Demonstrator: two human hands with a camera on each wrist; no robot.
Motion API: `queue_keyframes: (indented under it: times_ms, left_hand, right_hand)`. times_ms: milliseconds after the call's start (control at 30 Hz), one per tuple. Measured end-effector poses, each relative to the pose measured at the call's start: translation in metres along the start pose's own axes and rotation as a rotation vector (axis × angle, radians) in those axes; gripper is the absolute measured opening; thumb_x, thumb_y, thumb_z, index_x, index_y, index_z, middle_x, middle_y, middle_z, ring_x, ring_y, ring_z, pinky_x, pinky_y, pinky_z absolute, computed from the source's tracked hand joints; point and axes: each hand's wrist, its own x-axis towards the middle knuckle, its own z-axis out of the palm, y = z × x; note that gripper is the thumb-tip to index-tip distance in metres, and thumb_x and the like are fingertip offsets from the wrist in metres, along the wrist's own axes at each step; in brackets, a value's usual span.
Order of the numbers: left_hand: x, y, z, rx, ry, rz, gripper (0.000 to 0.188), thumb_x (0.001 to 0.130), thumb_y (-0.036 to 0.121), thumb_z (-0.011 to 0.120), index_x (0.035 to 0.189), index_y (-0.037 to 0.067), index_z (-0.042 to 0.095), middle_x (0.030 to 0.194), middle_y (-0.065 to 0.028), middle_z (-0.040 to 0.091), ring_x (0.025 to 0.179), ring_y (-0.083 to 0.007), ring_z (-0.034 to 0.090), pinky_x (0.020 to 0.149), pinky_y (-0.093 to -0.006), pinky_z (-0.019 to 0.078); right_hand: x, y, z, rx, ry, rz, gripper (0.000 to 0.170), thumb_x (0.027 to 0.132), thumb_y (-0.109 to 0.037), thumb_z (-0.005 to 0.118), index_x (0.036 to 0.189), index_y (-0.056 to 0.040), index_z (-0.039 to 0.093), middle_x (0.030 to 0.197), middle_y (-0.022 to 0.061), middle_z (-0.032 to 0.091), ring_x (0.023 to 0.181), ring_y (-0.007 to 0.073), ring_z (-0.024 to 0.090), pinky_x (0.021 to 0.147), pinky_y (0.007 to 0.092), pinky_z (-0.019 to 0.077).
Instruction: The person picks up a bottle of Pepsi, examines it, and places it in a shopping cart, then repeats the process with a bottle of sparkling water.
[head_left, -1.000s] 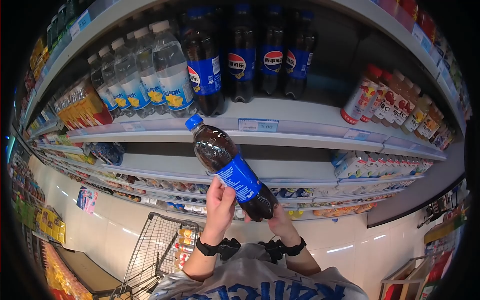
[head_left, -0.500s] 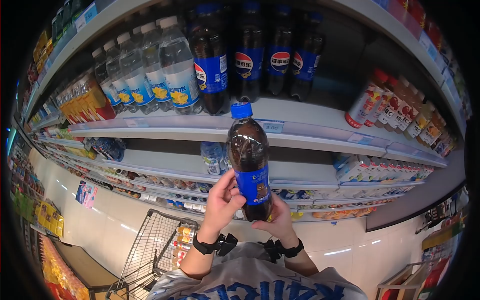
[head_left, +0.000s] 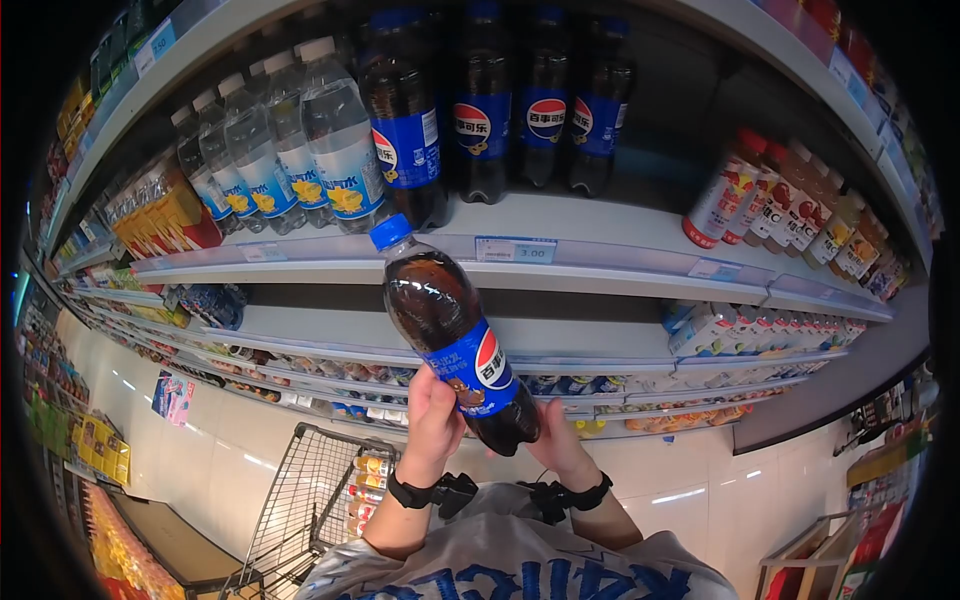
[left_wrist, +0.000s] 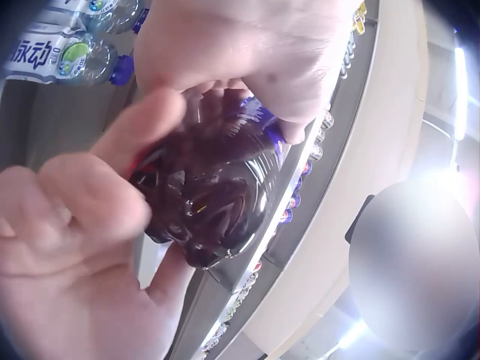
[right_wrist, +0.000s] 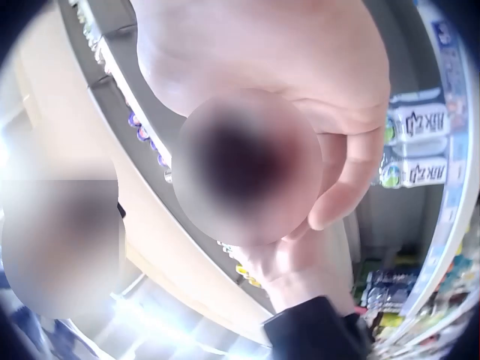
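a: from the head view, what have they got?
b: the cola bottle (head_left: 440, 315). the left hand (head_left: 432, 420) has it gripped low, thumb in front and the other fingers mostly behind. the right hand (head_left: 563, 440) is at the base. it's held at a tilt before the shelf (head_left: 600, 212), cap (head_left: 391, 232) on, top leaning left.
a: so which step is this?
b: looks like checking the label (head_left: 470, 370) to me; the brand side faces up.
a: and the left wrist view?
b: bottle end-on. the left hand is close around it, and the right hand's fingers are bent about the bottom, thumb on another side.
a: the right wrist view?
b: right fingers curved in, but a round blur covers the middle, so i can't tell how hard they press.
a: what would the next move call for?
b: a firm left grip before the right lets go, i'd say. smooth, heavy-looking thing; it could slip, or knock the shelf edge.
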Motion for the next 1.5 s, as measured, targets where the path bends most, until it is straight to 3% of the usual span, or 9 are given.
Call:
queue_keyframes:
  times_ms: [67, 100, 133, 267, 467, 733, 833, 1167, 1500]
  left_hand:
    - [-0.001, 0.006, -0.002, 0.000, -0.097, -0.020, 0.065, 0.090, 0.046, 0.065, 0.132, -0.001, 0.045, 0.117, -0.0099, 0.062, 0.101, -0.0160, 0.063, 0.077, -0.0268, 0.0541]
    - [0.001, 0.009, -0.004, -0.006, -0.138, -0.059, 0.070, 0.088, 0.047, 0.068, 0.134, 0.000, 0.043, 0.116, -0.0090, 0.062, 0.095, -0.0138, 0.064, 0.064, -0.0228, 0.0535]
    - [0.001, 0.012, -0.001, -0.005, -0.133, -0.056, 0.070, 0.088, 0.047, 0.068, 0.134, 0.000, 0.043, 0.116, -0.0090, 0.062, 0.095, -0.0138, 0.064, 0.064, -0.0228, 0.0535]
    - [0.013, 0.022, 0.000, 0.162, -0.038, 0.009, 0.075, 0.085, 0.042, 0.073, 0.137, -0.001, 0.040, 0.120, -0.0095, 0.060, 0.106, -0.0160, 0.060, 0.081, -0.0266, 0.0519]
    - [0.014, 0.020, 0.004, 0.179, -0.033, -0.003, 0.072, 0.082, 0.019, 0.079, 0.138, 0.000, 0.038, 0.128, -0.0128, 0.055, 0.116, -0.0187, 0.055, 0.096, -0.0307, 0.0471]
    - [0.010, 0.019, 0.006, 0.125, -0.052, -0.036, 0.076, 0.076, 0.011, 0.083, 0.137, -0.002, 0.039, 0.126, -0.0127, 0.056, 0.118, -0.0188, 0.054, 0.100, -0.0317, 0.0436]
    - [0.006, 0.019, 0.002, 0.185, -0.129, -0.069, 0.080, 0.067, 0.009, 0.088, 0.133, -0.003, 0.044, 0.125, -0.0116, 0.057, 0.119, -0.0190, 0.054, 0.103, -0.0338, 0.0407]
    - [0.009, 0.023, -0.009, 0.412, -0.368, -0.069, 0.079, 0.064, 0.004, 0.087, 0.131, -0.001, 0.047, 0.126, -0.0092, 0.056, 0.119, -0.0172, 0.052, 0.104, -0.0324, 0.0374]
    - [0.010, 0.023, -0.006, 0.406, -0.353, -0.109, 0.081, 0.061, 0.003, 0.089, 0.131, 0.000, 0.048, 0.125, -0.0081, 0.056, 0.118, -0.0160, 0.053, 0.105, -0.0322, 0.0379]
  right_hand:
    - [0.000, -0.001, 0.001, 0.233, -0.298, 0.194, 0.077, 0.092, -0.056, 0.055, 0.139, 0.0034, 0.039, 0.130, 0.0115, 0.054, 0.121, 0.0188, 0.052, 0.101, 0.0337, 0.0422]
    - [-0.001, -0.001, 0.005, 0.234, -0.300, 0.198, 0.077, 0.092, -0.056, 0.055, 0.139, 0.0034, 0.039, 0.130, 0.0115, 0.054, 0.121, 0.0188, 0.052, 0.101, 0.0337, 0.0422]
    - [-0.003, -0.002, 0.011, 0.173, -0.233, 0.098, 0.076, 0.092, -0.052, 0.059, 0.139, 0.0033, 0.039, 0.131, 0.0116, 0.054, 0.121, 0.0194, 0.053, 0.102, 0.0347, 0.0420]
    - [-0.001, -0.007, 0.021, -0.070, -0.142, -0.173, 0.070, 0.089, -0.033, 0.070, 0.139, 0.0029, 0.037, 0.131, 0.0124, 0.054, 0.120, 0.0210, 0.055, 0.102, 0.0367, 0.0438]
    - [0.004, -0.009, 0.025, -0.096, -0.036, -0.145, 0.075, 0.080, -0.006, 0.077, 0.139, 0.0007, 0.031, 0.128, 0.0151, 0.055, 0.118, 0.0197, 0.057, 0.098, 0.0317, 0.0469]
    - [0.009, -0.011, 0.021, -0.263, -0.055, -0.205, 0.076, 0.076, 0.005, 0.077, 0.135, -0.0019, 0.031, 0.130, 0.0157, 0.052, 0.114, 0.0210, 0.058, 0.095, 0.0335, 0.0495]
    - [0.010, -0.009, 0.017, -0.248, -0.073, -0.197, 0.075, 0.076, 0.008, 0.076, 0.134, -0.0030, 0.029, 0.130, 0.0154, 0.051, 0.114, 0.0211, 0.058, 0.094, 0.0339, 0.0511]
    - [0.006, -0.015, -0.004, -0.491, -0.103, -0.175, 0.070, 0.075, 0.010, 0.076, 0.127, -0.0065, 0.032, 0.125, 0.0127, 0.054, 0.109, 0.0188, 0.061, 0.088, 0.0320, 0.0543]
    - [0.003, -0.014, -0.011, -0.344, -0.108, -0.175, 0.068, 0.074, 0.014, 0.074, 0.128, -0.0043, 0.036, 0.128, 0.0143, 0.053, 0.106, 0.0184, 0.062, 0.087, 0.0309, 0.0552]
